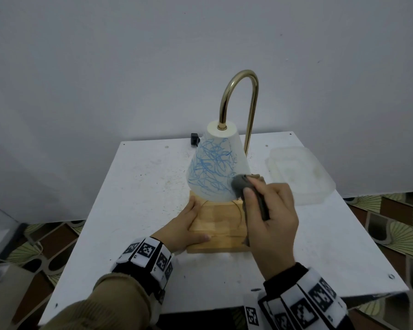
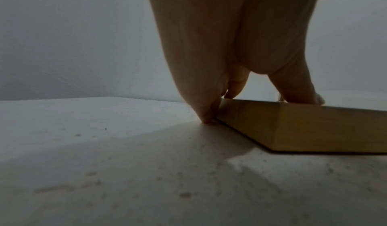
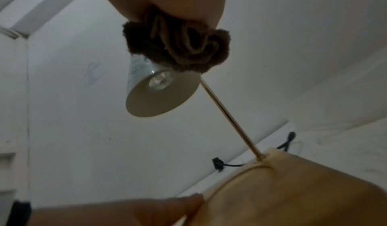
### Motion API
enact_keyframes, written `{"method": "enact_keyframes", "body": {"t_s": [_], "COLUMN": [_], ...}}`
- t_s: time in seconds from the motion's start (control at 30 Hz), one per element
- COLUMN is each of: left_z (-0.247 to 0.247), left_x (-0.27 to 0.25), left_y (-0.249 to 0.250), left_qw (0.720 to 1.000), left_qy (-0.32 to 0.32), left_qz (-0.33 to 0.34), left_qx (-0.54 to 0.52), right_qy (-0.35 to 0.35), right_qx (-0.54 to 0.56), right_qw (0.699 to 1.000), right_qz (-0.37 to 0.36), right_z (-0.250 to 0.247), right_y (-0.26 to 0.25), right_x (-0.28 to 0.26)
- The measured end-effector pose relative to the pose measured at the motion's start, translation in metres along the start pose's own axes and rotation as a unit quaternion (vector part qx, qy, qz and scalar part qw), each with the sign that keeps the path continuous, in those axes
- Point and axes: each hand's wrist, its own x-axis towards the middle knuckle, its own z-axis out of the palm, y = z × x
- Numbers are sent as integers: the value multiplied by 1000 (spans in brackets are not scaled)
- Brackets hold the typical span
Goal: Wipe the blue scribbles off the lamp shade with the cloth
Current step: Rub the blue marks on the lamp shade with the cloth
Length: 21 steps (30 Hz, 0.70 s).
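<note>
A white cone-shaped lamp shade (image 1: 215, 165) covered in blue scribbles (image 1: 212, 167) hangs from a curved brass arm (image 1: 239, 91) over a wooden base (image 1: 215, 225). My right hand (image 1: 270, 210) grips a bunched grey cloth (image 1: 241, 185) and holds it against the shade's lower right side. From below, the cloth (image 3: 178, 46) touches the shade (image 3: 161, 89) near its rim. My left hand (image 1: 184, 225) rests with straight fingers along the base's left edge, thumb on top. Its fingertips (image 2: 206, 115) touch the base (image 2: 293, 127) and the table.
The lamp stands on a white table (image 1: 129, 186) speckled with marks. A clear plastic container (image 1: 298, 172) lies at the right rear. A black plug (image 1: 194, 139) and cord sit behind the shade. A grey wall is close behind. Patterned floor shows on both sides.
</note>
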Motion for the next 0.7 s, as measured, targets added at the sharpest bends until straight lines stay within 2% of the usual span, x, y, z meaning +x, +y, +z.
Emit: {"method": "enact_keyframes", "body": {"t_s": [0.1,0.27,0.33,0.43,0.57,0.7], "left_z": [0,1,1,0,-1,0], "left_x": [0,1,-2,-3,-2,-3], "left_y": [-1,-2,2,5,1,3], "left_qw": [1000,1000,1000,1000,1000,1000], "left_qy": [-1,15,7,2,-2,7], "left_qz": [4,-3,-13,-14,-1,4], "left_qx": [-5,15,13,5,-13,-19], "right_qy": [15,-54,-59,-43,20,14], "right_qx": [22,10,-12,-15,10,34], "right_qw": [1000,996,996,998,1000,999], "right_qz": [-7,-68,-72,-43,3,-18], "right_z": [8,13,7,-1,5,15], "right_y": [-11,-17,-9,1,-5,-18], "right_x": [10,-6,-12,-10,10,15]}}
